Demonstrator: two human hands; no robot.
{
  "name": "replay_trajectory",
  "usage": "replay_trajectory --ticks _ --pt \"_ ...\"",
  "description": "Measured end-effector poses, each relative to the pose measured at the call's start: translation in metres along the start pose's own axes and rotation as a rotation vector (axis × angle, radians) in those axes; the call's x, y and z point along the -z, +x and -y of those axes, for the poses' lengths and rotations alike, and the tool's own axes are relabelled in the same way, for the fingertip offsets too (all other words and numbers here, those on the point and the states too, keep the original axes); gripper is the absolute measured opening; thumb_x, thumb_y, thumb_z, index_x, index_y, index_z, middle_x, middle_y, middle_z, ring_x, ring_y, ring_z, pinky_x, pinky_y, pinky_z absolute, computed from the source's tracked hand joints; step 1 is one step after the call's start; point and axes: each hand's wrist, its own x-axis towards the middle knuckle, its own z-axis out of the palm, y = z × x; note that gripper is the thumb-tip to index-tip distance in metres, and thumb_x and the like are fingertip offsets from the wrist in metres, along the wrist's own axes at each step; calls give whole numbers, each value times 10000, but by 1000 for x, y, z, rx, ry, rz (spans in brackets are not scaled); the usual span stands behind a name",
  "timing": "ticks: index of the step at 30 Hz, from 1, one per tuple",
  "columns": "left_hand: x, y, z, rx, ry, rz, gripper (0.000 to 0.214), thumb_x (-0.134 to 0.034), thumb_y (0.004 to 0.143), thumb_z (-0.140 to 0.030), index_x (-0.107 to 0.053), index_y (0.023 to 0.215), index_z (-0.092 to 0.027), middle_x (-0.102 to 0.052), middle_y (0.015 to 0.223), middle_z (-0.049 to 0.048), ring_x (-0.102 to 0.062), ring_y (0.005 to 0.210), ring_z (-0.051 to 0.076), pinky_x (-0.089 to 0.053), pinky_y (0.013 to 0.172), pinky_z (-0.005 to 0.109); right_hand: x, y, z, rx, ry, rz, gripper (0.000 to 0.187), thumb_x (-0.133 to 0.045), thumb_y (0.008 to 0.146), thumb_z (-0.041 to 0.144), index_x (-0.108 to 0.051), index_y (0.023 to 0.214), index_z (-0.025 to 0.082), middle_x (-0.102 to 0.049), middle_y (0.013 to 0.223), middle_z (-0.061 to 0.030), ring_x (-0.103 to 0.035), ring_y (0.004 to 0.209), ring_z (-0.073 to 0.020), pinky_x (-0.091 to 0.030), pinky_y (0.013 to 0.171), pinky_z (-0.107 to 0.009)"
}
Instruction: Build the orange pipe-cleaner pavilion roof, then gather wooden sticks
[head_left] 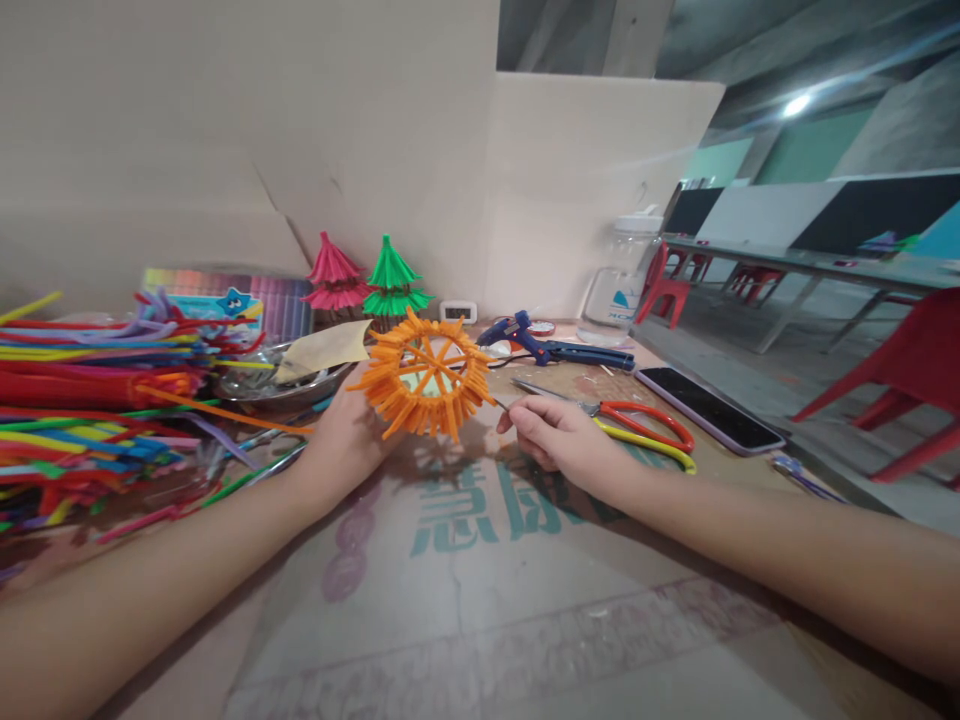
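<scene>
My left hand [346, 440] is closed on an orange pipe-cleaner wheel [421, 385] with spokes and a fringe of short looped pieces, held upright above the cardboard. My right hand [555, 435] is pinched just right of the wheel, on what looks like a thin wire end touching its rim. Both forearms rest low over the cardboard sheet [480, 580] that covers the table.
A heap of coloured pipe cleaners [90, 400] lies at left beside a metal bowl [277, 385]. Pink [334, 275] and green [391, 280] pipe-cleaner trees stand at the back. A blue glue gun [555, 348], red-handled scissors [637, 420], a phone [709, 408] and a bottle [626, 275] are at right.
</scene>
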Motion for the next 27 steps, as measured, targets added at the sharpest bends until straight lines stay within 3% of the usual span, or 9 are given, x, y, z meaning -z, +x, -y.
replay_trajectory --ticks 12,19,27 --pt "0 2 -4 2 -18 6 253 -637 917 -416 -690 1075 -226 -763 1130 103 -700 1147 312 -521 1141 555 0 1 -3 10 -24 -3 442 -583 935 626 -684 913 196 -377 553 78 -329 494 -111 -226 494 -272" --pt "0 2 -1 -18 -1 -18 171 -638 911 -387 -713 1019 -278 -768 1077 64 -702 1126 305 -517 1151 541 -1 -1 0 -19 25 3 501 -590 911 679 -669 933 185 -363 560 85 -318 499 -109 -221 478 -260" --pt "4 2 -9 0 3 17 202 -625 900 -384 -695 1047 -263 -766 1132 95 -692 1188 333 -518 1149 571 -1 1 -2 4 5 4 455 -593 921 646 -674 921 199 -366 555 80 -323 508 -117 -231 501 -274"
